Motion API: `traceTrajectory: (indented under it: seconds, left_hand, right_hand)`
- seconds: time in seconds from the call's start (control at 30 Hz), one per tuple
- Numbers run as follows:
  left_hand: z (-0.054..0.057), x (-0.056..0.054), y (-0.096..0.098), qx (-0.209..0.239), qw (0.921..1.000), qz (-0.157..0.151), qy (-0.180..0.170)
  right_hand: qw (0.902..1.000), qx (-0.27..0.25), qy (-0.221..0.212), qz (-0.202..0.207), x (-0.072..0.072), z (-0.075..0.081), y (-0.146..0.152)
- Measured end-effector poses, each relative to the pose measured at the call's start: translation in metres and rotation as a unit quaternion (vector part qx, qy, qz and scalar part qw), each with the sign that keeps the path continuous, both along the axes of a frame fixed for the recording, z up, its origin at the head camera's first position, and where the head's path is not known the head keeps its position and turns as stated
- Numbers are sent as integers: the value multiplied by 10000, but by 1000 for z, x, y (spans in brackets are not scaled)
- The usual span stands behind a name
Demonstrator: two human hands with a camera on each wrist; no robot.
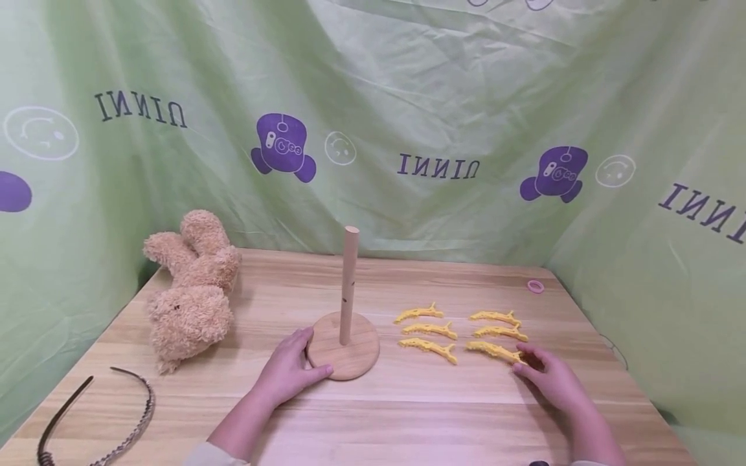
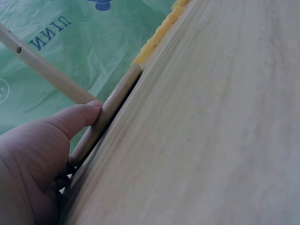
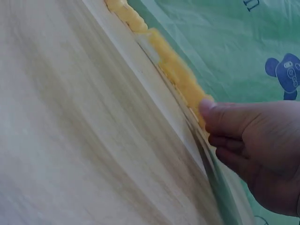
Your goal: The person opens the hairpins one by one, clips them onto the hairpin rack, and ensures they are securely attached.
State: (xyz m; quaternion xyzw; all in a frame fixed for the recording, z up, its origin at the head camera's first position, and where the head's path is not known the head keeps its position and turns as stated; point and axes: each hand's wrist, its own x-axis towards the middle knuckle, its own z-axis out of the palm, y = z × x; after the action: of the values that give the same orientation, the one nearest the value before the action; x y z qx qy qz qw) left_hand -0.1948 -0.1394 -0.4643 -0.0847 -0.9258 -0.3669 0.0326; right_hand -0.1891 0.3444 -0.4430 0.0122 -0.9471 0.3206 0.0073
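My left hand (image 1: 287, 372) grips the rim of a wooden stand's round base (image 1: 360, 357), thumb in front and fingers round the left side. From the base rises an upright dowel (image 1: 350, 278) with small holes in it. At the right, my right hand (image 1: 553, 378) pinches the forked end of the nearest yellow hair clip (image 1: 492, 350) between thumb and fingers. The right wrist view shows that clip (image 3: 176, 68) at the fingertips. Several more yellow hair clips lie in two columns, among them one at the left front (image 1: 428, 347) and one at the right back (image 1: 495, 316).
A fluffy tan stuffed toy (image 1: 192, 317) lies at the left back. Two dark headbands, one plain (image 1: 58, 411) and one toothed (image 1: 146, 414), or one wide-open band, lie at the left front. A pink ring (image 1: 535, 286) is at the back right. Green curtains surround the wooden table.
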Motion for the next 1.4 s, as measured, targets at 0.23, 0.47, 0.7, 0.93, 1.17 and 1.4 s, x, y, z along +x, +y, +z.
traceTrajectory:
  seconds: [0.23, 0.47, 0.7, 0.93, 1.17, 1.4]
  left_hand:
    - [0, 0, 0, -55, 10000, -2, -41]
    - [0, 0, 0, -49, 10000, 14, -33]
    - [2, 0, 1, -40, 10000, 17, -10]
    - [0, -1, 1, -55, 10000, -1, 65]
    - [0, -1, 2, -27, 9999, -4, 138]
    - [-1, -1, 2, -31, 10000, 30, 82]
  right_hand:
    - [9980, -538, 316, -28, -5, 15, -37]
    - [9936, -608, 885, 351, -21, 20, -88]
    - [9864, -646, 1241, 865, -34, 29, -143]
    - [9722, -493, 1719, 1512, -44, 37, -191]
    - [9624, -445, 1791, 1992, -55, 36, -220]
    - [9571, -423, 1774, 2253, -60, 36, -230]
